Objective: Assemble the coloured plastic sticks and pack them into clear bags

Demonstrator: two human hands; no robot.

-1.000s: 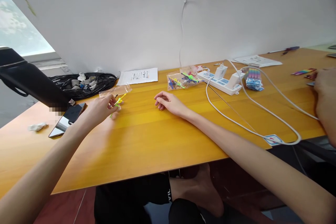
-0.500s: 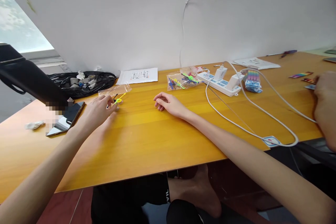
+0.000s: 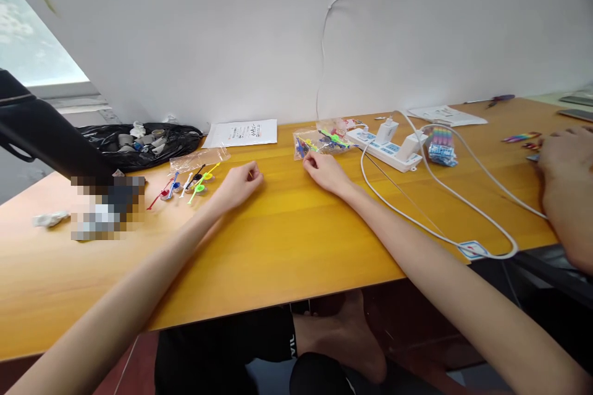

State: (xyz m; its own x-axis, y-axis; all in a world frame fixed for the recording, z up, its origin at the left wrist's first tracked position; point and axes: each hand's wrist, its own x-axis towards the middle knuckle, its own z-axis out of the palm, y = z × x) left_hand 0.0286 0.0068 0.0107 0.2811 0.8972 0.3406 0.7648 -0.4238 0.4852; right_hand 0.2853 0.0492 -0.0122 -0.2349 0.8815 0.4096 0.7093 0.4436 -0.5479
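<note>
My left hand point(image 3: 241, 186) rests over the table with its fingers curled closed, and what they hold, if anything, is hidden. To its left lie several small plastic toys, each a round disc with a thin bar, among them a green toy point(image 3: 199, 187) and a red toy point(image 3: 164, 194). A flat clear bag point(image 3: 197, 160) lies behind them. My right hand point(image 3: 328, 174) is pinched at the near edge of a clear plastic bag point(image 3: 319, 142) of similar coloured toys. Its fingertips overlap the bag's lower left part.
A power strip point(image 3: 393, 154) with plugs and white cables point(image 3: 482, 197) lies to the right, beside a rainbow-striped packet point(image 3: 441, 147). Another person's hand point(image 3: 567, 160) is at the far right. On the left are a black bottle point(image 3: 50, 129) and a black bag point(image 3: 180, 145) of scraps.
My left hand has left the toys and moved right, uncovering them, and its fingers have curled. My right hand has moved right and away from me to the bag of toys.
</note>
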